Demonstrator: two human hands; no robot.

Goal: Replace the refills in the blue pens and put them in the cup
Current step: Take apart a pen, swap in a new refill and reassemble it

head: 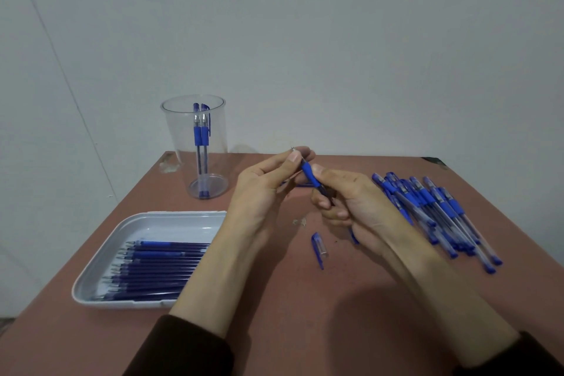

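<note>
I hold one pen [308, 172] up between both hands, over the middle of the tabletop [274, 299]. My right hand [351, 198] is curled round the barrel with the thumb pressed on the blue grip, so the body cannot turn. My left hand [262, 189] pinches the tip end between thumb and fingers, and the metal point pokes out just past them. That is the hold for twisting the nose piece. I cannot tell from here whether it is coming off or going on, nor which refill is inside. The pen slants up and away from me, which keeps the joint in my sight.

A cap [319, 249], its own I judge, lies alone on the tabletop just below my right hand. It is off so the tip is free, and near enough to snap back on.

The refills [158, 265] lie side by side in the white tray [88, 278] at my left, tips all one way, so I can pick them up one at a time. The pile [433, 210] of capped pens sits at my right, partly behind that wrist, handy for the hand that fetches.

The clear cup [178, 137] stands at the far left of the tabletop, well apart from my hands. Two pens [201, 134] stand upright inside it, and I take them for finished ones. With two in the cup against so large a pile, I judge the job barely begun.
</note>
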